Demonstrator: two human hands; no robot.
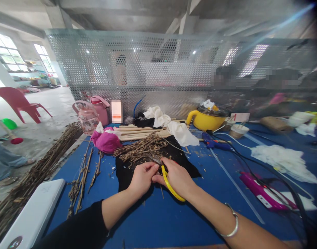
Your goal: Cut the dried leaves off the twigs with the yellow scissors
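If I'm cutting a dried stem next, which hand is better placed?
Probably your right hand: it holds the yellow-handled scissors, blades pointing toward the dried stems. Your left hand is close by the blades, but holds no scissors.

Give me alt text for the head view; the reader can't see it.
A right hand holding yellow-handled scissors and a left hand are close together over a black cloth bearing dried stems on a blue table.

Left hand (pixel 142 177) (curled) beside right (pixel 177 173)
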